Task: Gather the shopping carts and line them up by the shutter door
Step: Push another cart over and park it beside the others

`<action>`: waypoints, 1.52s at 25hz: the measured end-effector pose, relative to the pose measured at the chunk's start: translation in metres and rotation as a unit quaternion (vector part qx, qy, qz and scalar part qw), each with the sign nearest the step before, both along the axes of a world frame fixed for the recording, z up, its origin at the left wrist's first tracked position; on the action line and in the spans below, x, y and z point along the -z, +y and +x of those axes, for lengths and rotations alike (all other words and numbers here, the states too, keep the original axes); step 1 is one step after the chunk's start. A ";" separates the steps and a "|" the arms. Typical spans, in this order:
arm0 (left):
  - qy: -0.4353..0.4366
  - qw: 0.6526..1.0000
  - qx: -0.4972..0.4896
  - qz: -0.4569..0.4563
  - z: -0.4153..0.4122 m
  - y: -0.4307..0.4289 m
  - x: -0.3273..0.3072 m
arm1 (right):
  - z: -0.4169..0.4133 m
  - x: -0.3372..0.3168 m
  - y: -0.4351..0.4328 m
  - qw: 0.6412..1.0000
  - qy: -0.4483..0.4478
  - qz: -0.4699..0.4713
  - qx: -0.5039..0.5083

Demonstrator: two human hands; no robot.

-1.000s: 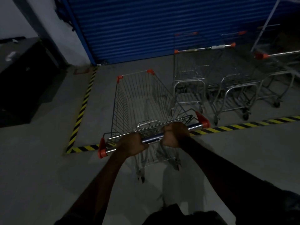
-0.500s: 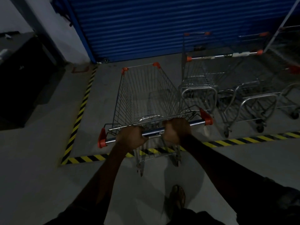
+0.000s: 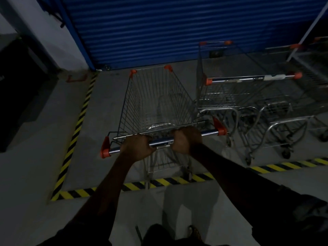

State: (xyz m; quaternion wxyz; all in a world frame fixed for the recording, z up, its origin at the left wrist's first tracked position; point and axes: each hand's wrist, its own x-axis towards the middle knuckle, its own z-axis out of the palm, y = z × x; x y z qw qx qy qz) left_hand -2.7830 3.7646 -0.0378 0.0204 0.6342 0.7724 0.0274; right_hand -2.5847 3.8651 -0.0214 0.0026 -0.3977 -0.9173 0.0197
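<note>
A wire shopping cart [image 3: 156, 98] with orange corner caps stands in front of me, its nose pointing at the blue shutter door [image 3: 159, 27]. My left hand [image 3: 136, 146] and my right hand [image 3: 186, 139] both grip its handle bar [image 3: 162, 142]. Its rear wheels sit at the yellow-and-black floor stripe [image 3: 170, 181]. Right beside it stands a parked cart [image 3: 248, 96] facing the same door, with more carts [image 3: 305, 71] further right, partly cut off by the frame edge.
A second striped line [image 3: 76, 128] runs along the left side of the marked bay. A dark cabinet-like block [image 3: 19, 96] stands at the far left by a white wall. A slanted white pole [image 3: 308, 29] crosses the upper right. Grey concrete floor lies between cart and left stripe.
The cart has rolled forward over the front stripe into the marked bay, closer to the shutter and alongside the parked cart. Both hands keep their grip on the handle.
</note>
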 end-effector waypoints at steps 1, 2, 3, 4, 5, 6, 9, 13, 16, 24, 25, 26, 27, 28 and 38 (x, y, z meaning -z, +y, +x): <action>-0.004 1.000 0.000 0.001 -0.007 0.013 0.000 | -0.006 0.001 0.014 1.000 -0.004 0.001 -0.003; -0.008 1.000 0.001 0.002 -0.013 0.026 -0.001 | -0.012 0.002 0.027 1.000 -0.007 0.004 -0.005; -0.011 1.000 0.005 0.006 -0.020 0.039 -0.001 | -0.019 0.003 0.040 1.000 -0.007 0.008 -0.006; -0.012 1.000 0.011 0.010 -0.029 0.053 0.000 | -0.028 0.003 0.054 1.000 -0.011 0.012 -0.005; -0.013 1.000 0.017 0.013 -0.037 0.066 0.000 | -0.036 0.004 0.067 1.000 -0.018 0.018 -0.005; -0.012 1.000 0.023 0.015 -0.046 0.080 0.001 | -0.045 0.005 0.081 0.999 -0.030 0.029 -0.007; 0.004 0.999 0.035 0.026 -0.074 0.119 0.003 | -0.074 0.003 0.122 0.998 -0.046 0.030 -0.005; -0.005 0.998 0.049 0.043 -0.107 0.169 0.010 | -0.106 0.004 0.161 0.995 -0.047 0.081 0.044; -0.019 0.997 0.054 0.054 -0.130 0.204 0.014 | -0.131 0.013 0.186 0.988 0.022 0.093 0.119; 0.013 0.977 0.102 0.187 -0.173 0.246 0.018 | -0.179 0.033 0.238 0.958 0.140 0.051 0.244; 0.011 0.972 0.102 0.209 -0.174 0.246 0.019 | -0.178 0.039 0.241 0.965 0.132 0.036 0.225; 0.008 0.970 0.106 0.220 -0.173 0.245 0.021 | -0.177 0.041 0.240 0.969 0.128 0.027 0.208; 0.002 0.970 0.112 0.217 -0.175 0.245 0.025 | -0.176 0.042 0.239 0.973 0.122 0.019 0.193; -0.008 0.970 0.119 0.210 -0.177 0.246 0.031 | -0.175 0.042 0.239 0.977 0.111 0.001 0.180; -0.043 0.982 0.089 0.161 -0.190 0.294 0.028 | -0.168 0.005 0.266 0.974 0.102 -0.128 0.155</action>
